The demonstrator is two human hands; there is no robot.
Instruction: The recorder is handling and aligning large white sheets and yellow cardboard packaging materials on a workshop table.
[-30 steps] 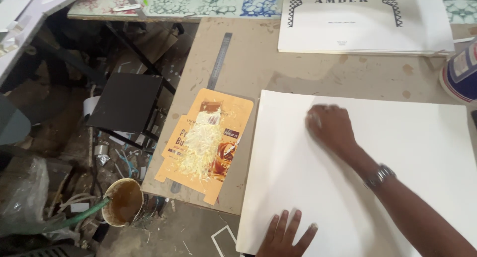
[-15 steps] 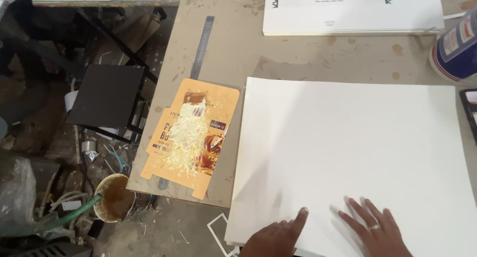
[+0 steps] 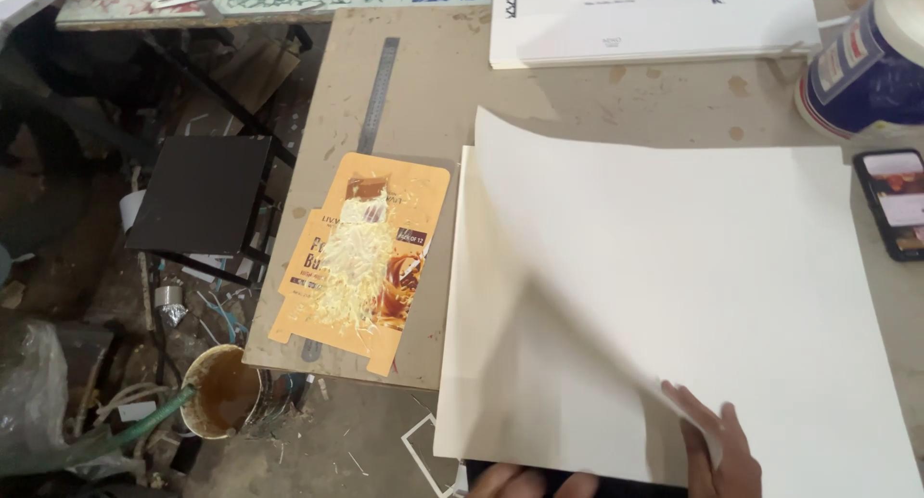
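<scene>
Head view: right hand (image 3: pixel 717 450) pinches the white sheet's (image 3: pixel 654 267) near edge, sheet extending away; left hand (image 3: pixel 525 481), grip unclear, lies beside it.

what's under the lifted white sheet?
Under the lifted white sheet lies another cream sheet, with a dark board edge showing at the bottom. The right hand lifts the sheet's corner; anything further right stays covered.

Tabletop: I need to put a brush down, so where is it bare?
Bare board lies between the white sheet and the white book, beside the steel ruler. Crowded: tub and phone at right; flattened orange carton at left.
</scene>
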